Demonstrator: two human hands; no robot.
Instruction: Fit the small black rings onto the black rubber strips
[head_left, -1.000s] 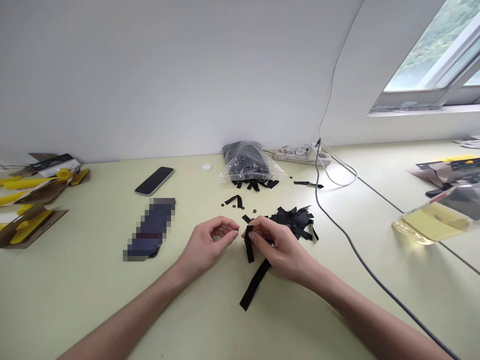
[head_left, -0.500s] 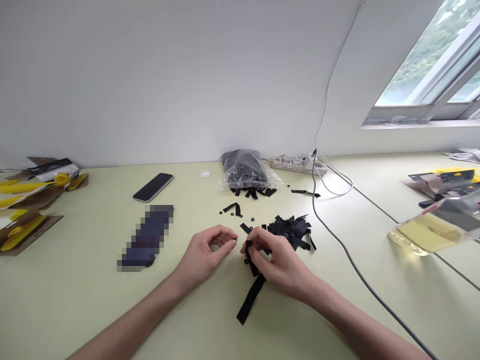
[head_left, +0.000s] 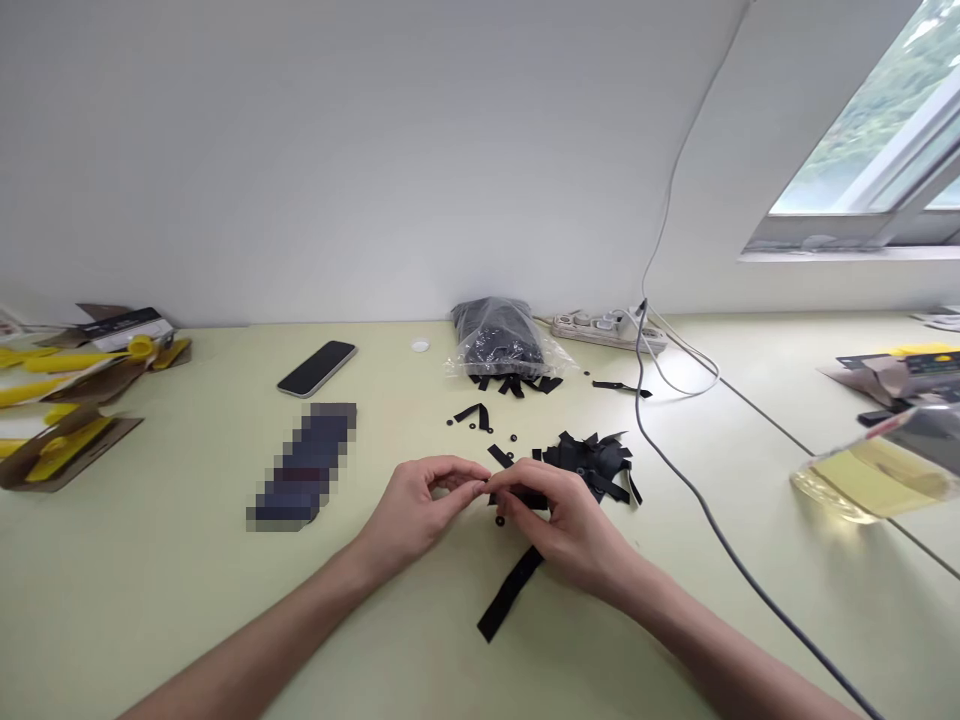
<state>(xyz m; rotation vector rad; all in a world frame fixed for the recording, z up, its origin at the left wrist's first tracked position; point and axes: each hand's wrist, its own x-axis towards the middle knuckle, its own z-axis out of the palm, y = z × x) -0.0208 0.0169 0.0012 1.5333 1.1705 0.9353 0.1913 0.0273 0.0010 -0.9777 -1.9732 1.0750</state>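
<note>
Had my left hand (head_left: 420,500) and right hand (head_left: 559,520) pinched together on one end of a black strap (head_left: 510,592), the rest trailing toward me on the table (head_left: 187,590). Seemed like early days: a pile (head_left: 592,462) of straps beside my right hand, a full bag (head_left: 499,340) behind, loose washers (head_left: 499,521) around. My fingertips hid whatever sat between them.

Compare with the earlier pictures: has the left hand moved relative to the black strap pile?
Yes. The left hand has closed rightward toward the black strap pile, its fingertips now meeting the right hand at the black strap.
</note>
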